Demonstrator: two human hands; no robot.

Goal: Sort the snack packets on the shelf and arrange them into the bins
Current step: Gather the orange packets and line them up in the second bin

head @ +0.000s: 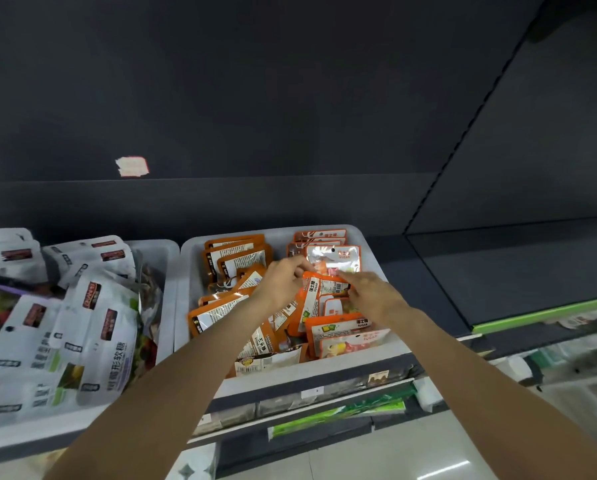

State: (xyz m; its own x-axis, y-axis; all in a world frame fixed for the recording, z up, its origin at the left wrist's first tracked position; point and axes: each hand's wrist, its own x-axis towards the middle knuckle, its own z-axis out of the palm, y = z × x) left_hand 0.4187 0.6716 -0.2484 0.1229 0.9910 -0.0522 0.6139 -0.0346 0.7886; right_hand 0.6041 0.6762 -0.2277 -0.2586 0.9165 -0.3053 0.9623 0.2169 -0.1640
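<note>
Orange packets: partly stood in rows at bin back; front heap unsorted.
Left hand: pinching one packet's edge.
Right hand: gripping same packet.
White packets: jumbled.

Single head-worn wide-angle view, looking forward and down from above my outstretched forearms. I face a dark shelf back panel at 12 o'clock; a grey bin sits close at centre, a second bin at 9 o'clock, floor at 6 o'clock.
</note>
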